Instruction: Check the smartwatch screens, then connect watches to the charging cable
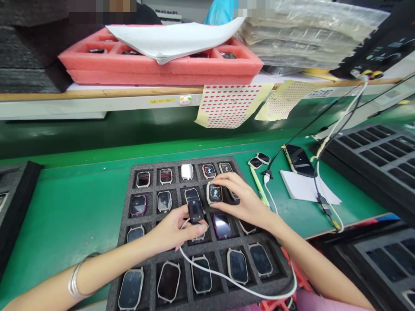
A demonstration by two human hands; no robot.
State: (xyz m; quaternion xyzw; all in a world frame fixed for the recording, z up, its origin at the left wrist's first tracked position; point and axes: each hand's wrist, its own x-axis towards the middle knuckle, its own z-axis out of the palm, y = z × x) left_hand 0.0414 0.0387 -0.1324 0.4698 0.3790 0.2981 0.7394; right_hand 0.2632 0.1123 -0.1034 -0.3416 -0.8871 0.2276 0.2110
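Note:
My left hand [183,231] grips a small black charger [195,211] with a dark display, joined to a white cable [238,286]. My right hand [248,199] pinches a smartwatch body [214,193] by its edges; its screen is lit and it has no strap. Both hands are above a dark grey foam tray [150,298], whose compartments hold several strapless watches. Close to my left hand, a purple-framed watch [222,226] lies in its slot. A silver-framed watch [191,195] sits just behind the charger, which partly hides it.
Two watches [255,162], a green pen [259,185], a phone [300,160] and white paper [308,186] lie on the green table [81,194]. Black foam trays [372,164] stand at the right. A pink foam tray [162,73] rests on the shelf above. Cables [337,116] hang at the right.

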